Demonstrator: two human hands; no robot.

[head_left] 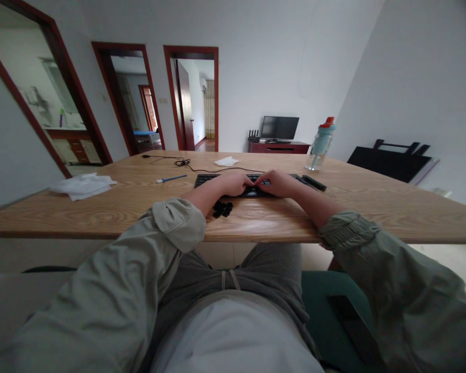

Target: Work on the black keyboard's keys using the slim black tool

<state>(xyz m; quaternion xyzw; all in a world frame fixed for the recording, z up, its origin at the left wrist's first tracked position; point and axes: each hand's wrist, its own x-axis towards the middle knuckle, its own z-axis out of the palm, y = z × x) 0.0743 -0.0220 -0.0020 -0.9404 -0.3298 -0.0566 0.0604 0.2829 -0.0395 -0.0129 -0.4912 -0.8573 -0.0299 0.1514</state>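
A black keyboard point(207, 180) lies on the wooden table point(101, 207) in front of me. My left hand point(233, 182) and my right hand point(277, 183) both rest on its middle, fingers curled and fingertips meeting over the keys. Whatever the fingertips pinch is too small to make out. A small heap of black keycaps point(222, 209) sits on the table just below my left wrist. A black bar-shaped object point(314, 182) lies at the keyboard's right end.
A teal water bottle with a red cap point(320, 145) stands at the back right. A blue pen point(171, 179), a white cloth point(83, 185), a crumpled tissue point(226, 161) and a black cable point(182, 162) lie on the left and far side.
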